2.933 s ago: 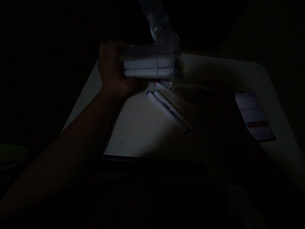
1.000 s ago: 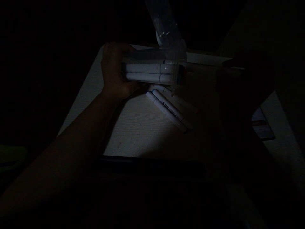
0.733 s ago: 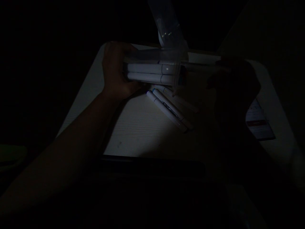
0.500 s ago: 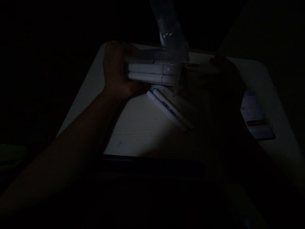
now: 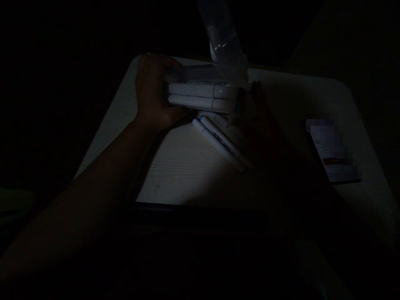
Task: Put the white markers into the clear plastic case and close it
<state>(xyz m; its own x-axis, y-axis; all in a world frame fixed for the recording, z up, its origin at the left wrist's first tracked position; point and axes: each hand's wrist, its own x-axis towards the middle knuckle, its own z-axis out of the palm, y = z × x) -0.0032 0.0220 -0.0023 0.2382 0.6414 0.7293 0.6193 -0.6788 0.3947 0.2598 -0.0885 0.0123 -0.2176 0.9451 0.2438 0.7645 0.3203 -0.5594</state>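
Observation:
My left hand (image 5: 153,93) is wrapped around the closed end of a clear plastic marker case (image 5: 200,73), which lies on its side above the table with its lid (image 5: 223,39) swung upward. Inside it, white markers (image 5: 196,89) are stacked lengthwise. At the case's right end, my right hand (image 5: 262,108) is in deep shadow, close to the opening; its fingers and anything in them are too dark to make out. Two loose white markers (image 5: 221,143) lie side by side below the case, blue showing at their upper ends. Another marker (image 5: 215,116) is partly hidden under the case.
A phone (image 5: 333,152) with a lit, partly blurred screen rests at the right of the pale wooden table (image 5: 175,166). Along the near edge runs a dark strip (image 5: 200,214). Something green (image 5: 17,204) shows at far left. The surroundings are very dark.
My right hand has moved left, up to the case's open end. The marker that stuck out between case and hand no longer shows outside. My left hand and the case hold still.

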